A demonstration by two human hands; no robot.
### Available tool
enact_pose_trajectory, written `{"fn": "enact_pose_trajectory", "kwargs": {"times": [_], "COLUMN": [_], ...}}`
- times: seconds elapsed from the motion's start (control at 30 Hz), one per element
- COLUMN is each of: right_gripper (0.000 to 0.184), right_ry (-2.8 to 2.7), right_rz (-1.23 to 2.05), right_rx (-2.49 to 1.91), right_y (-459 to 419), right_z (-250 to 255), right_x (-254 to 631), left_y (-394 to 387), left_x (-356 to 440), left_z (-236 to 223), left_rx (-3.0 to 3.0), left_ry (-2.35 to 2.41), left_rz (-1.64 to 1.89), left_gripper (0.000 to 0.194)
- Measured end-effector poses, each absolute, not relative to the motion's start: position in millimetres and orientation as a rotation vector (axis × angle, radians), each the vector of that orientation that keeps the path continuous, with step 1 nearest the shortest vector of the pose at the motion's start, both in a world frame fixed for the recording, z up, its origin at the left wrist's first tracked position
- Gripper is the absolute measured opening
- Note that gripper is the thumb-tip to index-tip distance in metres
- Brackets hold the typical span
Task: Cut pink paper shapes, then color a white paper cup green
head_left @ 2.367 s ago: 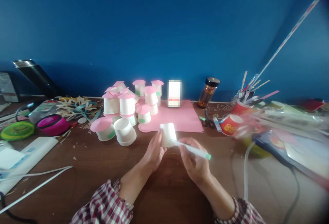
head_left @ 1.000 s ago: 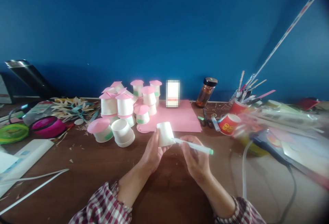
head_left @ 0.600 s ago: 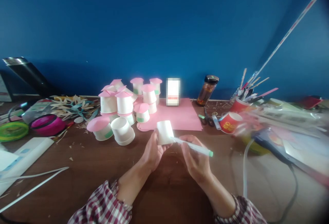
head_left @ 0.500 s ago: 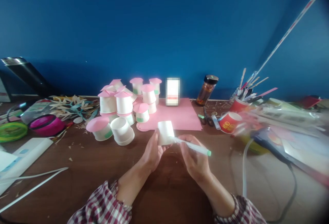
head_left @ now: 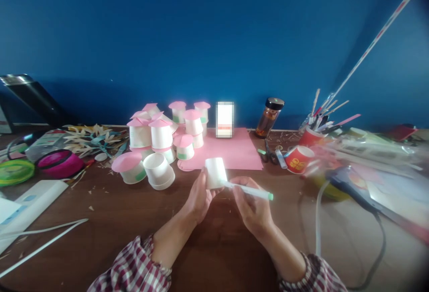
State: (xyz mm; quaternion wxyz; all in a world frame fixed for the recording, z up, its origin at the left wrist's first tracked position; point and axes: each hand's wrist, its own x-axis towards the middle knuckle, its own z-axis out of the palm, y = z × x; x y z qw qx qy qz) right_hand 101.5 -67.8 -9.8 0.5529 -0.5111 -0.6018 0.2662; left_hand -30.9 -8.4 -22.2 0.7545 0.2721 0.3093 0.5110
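A white paper cup [head_left: 214,170] is gripped by my left hand [head_left: 200,193], its thumb on the near side and fingers underneath. Between the closed fingers of my right hand [head_left: 252,205] sits a marker pen [head_left: 251,190] with a pale body and green end. The pen's tip meets the lower right of the cup's wall, where a faint green mark shows. To the left stand two stacked white cups [head_left: 158,170] and a short cup with a pink paper cone [head_left: 127,161] and a green patch. Behind them are several more cups with pink cone tops [head_left: 161,133].
Pink paper sheets [head_left: 234,151] lie at the back under a blurred bright upright thing [head_left: 224,120]. A dark-lidded jar [head_left: 270,118], scissors [head_left: 274,157], a glue stick [head_left: 280,159] and red cups [head_left: 300,159] are at right. A power strip [head_left: 30,205] and cables lie left.
The pen has shifted slightly left and its green end has tipped up a little. A faint green mark now shows on the cup near its tip. The left hand holds still.
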Motion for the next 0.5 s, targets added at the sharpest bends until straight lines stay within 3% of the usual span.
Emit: {"fn": "enact_pose_trajectory", "kwargs": {"times": [0.5], "right_gripper": [0.009], "right_ry": [-1.372], "right_rz": [0.662], "right_rx": [-1.212], "right_y": [-69.2], "right_z": [-4.4], "right_x": [99.4], "left_y": [-8.7], "left_x": [-30.1], "left_z": [-18.1], "left_rx": [0.537], "left_ry": [0.708], "left_rz": [1.123], "left_gripper": [0.033]}}
